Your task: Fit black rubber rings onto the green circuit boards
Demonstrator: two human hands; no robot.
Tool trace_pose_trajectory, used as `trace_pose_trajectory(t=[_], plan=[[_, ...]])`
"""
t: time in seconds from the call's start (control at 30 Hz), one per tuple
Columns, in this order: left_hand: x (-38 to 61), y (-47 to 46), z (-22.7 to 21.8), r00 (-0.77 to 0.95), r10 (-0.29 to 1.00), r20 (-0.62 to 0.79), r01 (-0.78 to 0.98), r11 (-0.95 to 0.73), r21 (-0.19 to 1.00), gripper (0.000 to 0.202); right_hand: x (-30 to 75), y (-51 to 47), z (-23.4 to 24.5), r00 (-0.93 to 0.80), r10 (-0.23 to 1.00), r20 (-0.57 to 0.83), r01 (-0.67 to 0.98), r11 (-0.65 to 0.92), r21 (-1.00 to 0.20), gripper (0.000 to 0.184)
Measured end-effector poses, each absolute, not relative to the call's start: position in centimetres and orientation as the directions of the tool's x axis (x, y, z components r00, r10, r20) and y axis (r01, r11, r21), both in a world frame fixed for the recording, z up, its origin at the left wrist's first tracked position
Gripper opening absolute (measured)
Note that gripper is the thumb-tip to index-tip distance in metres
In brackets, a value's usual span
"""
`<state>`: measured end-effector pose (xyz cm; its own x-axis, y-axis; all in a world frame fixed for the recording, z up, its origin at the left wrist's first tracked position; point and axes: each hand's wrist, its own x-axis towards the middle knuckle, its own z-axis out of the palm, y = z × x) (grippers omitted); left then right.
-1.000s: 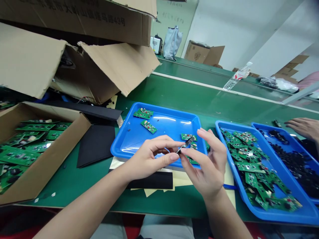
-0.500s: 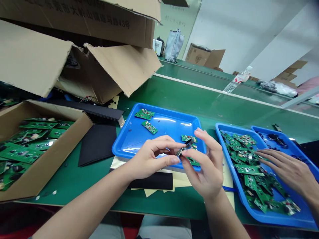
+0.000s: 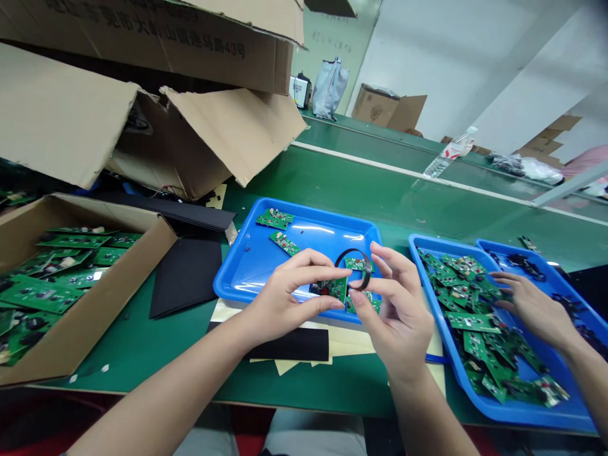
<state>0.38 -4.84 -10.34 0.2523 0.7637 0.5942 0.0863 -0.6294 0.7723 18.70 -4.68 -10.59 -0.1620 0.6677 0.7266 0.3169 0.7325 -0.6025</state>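
Note:
My left hand (image 3: 297,288) pinches a small green circuit board (image 3: 338,289) between thumb and fingers, above the near side of a blue tray (image 3: 228,269). At the board's right edge, the thumb and a finger of my right hand (image 3: 396,301) close on a thin black strip (image 3: 367,273) bent into a loop. Whether the strip is joined to the board, I cannot tell. In the tray lie several circuit boards, among them one at the back left (image 3: 274,218) and another (image 3: 285,243) just in front of it.
A cardboard box (image 3: 121,291) of circuit boards stands left, beside black sheets (image 3: 183,278). To the right, another blue tray (image 3: 468,396) holds many boards; a co-worker's hand (image 3: 534,310) is over it. Beyond is a tray (image 3: 494,244) of black parts. Large cartons (image 3: 237,126) rise behind.
The board has turned so its component face shows, and the black strip now appears as an open loop. The co-worker's hand has shifted slightly left and its fingers have bent.

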Motion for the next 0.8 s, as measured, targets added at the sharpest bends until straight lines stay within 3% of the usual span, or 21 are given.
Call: trace_pose_trajectory(t=[0.2, 0.43, 0.5, 0.57, 0.67, 0.73, 0.8], plan=[[0.3, -4.9, -10.5, 0.236, 0.763, 0.602, 0.119, -0.637, 0.761, 0.03, 18.8, -4.5, -10.6, -0.218, 0.564, 0.797, 0.32, 0.813, -0.487, 0.022], [0.1, -4.6, -10.3, 0.164, 0.736, 0.657, 0.222, -0.677, 0.702, 0.026, 19.5, -4.1, -10.3, -0.342, 0.582, 0.738, 0.307, 0.812, -0.497, 0.034], [0.0, -4.5, -10.3, 0.126, 0.711, 0.692, 0.287, -0.694, 0.661, 0.026, 19.6, -4.2, -10.2, -0.348, 0.6, 0.72, 0.239, 0.8, -0.551, 0.037], [-0.2, -4.4, -10.3, 0.101, 0.658, 0.746, 0.36, -0.723, 0.589, 0.026, 19.5, -4.2, -10.2, -0.272, 0.687, 0.673, 0.113, 0.718, -0.687, 0.036], [-0.3, -4.3, -10.5, 0.134, 0.529, 0.838, 0.454, -0.784, 0.423, 0.025, 19.1, -3.8, -10.4, -0.123, 0.879, 0.461, -0.127, 0.447, -0.886, 0.025], [-0.2, -4.2, -10.7, 0.193, 0.451, 0.872, 0.49, -0.814, 0.312, 0.022, 18.9, -3.4, -10.5, -0.103, 0.941, 0.323, -0.247, 0.29, -0.924, 0.016], [-0.2, -4.2, -10.9, 0.247, 0.401, 0.882, 0.52, -0.823, 0.229, 0.02, 18.8, -3.1, -10.5, -0.178, 0.946, 0.27, -0.284, 0.214, -0.935, 0.024]])
